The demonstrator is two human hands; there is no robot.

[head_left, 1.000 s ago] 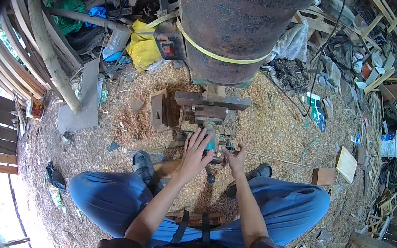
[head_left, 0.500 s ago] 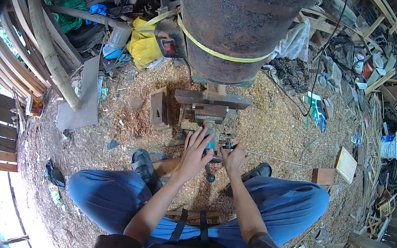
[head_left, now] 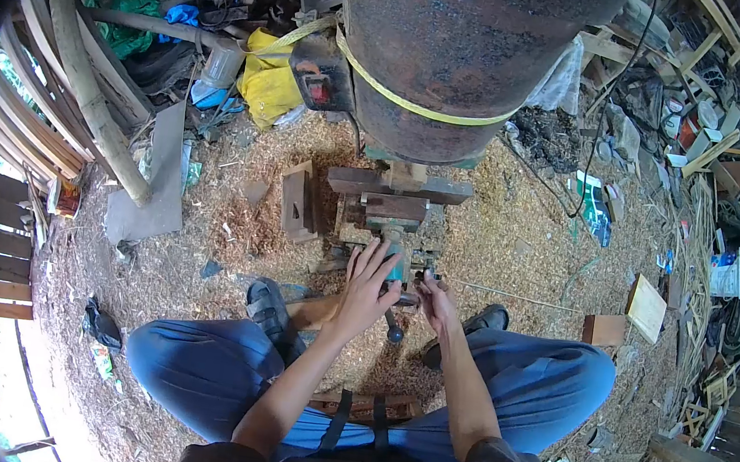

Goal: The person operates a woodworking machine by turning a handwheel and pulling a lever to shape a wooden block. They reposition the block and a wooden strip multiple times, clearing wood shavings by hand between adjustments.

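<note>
My left hand (head_left: pixel 368 288) lies over the green metal body (head_left: pixel 396 269) of a floor-level machine that looks like a lathe tailstock, its fingers stretched forward and slightly apart. To the right, the fingers of my right hand (head_left: pixel 440 304) are curled around a small dark handle (head_left: pixel 425 277) at the machine's side, mostly covered by them. A lever with a black ball end (head_left: pixel 394 334) sticks out toward me below both hands. Ahead of the left fingertips, a dark wooden block (head_left: pixel 394 208) stands before a wide dark board (head_left: pixel 401 186).
A large rusty drum (head_left: pixel 466 49) with a yellow strap rises just beyond the machine. A switch box (head_left: pixel 318 86) hangs on its left. Wood shavings cover the floor (head_left: pixel 514 258). A wooden frame piece (head_left: pixel 298 204) lies left, wood blocks (head_left: pixel 603 330) right. My sandalled feet flank the machine.
My right hand has turned and shifted slightly right and down, its thumb side now facing up. My left hand stays nearly in place. The view has tilted slightly around the drum.
</note>
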